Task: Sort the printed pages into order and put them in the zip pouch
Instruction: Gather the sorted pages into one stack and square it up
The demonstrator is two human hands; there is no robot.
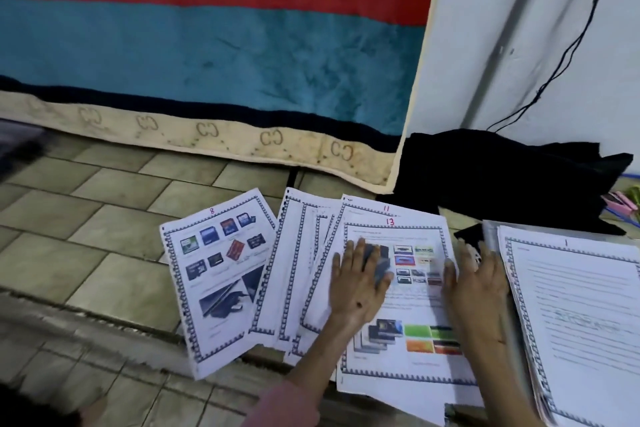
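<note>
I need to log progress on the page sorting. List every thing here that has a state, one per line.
Page 13: face up, top of the fanned pile, both hands on it.
Page 11: mostly covered by page 13.
Page 8: face up, apart on the left, tilted.
Page 1 stack: face up, at the right.
Left hand: flat, fingers spread.
Right hand: flat on the page's right edge.
Black cloth: crumpled.

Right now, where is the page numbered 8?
In the head view, page 8 lies on the tiled floor, leftmost of the spread pages, left of the left hand.
</note>
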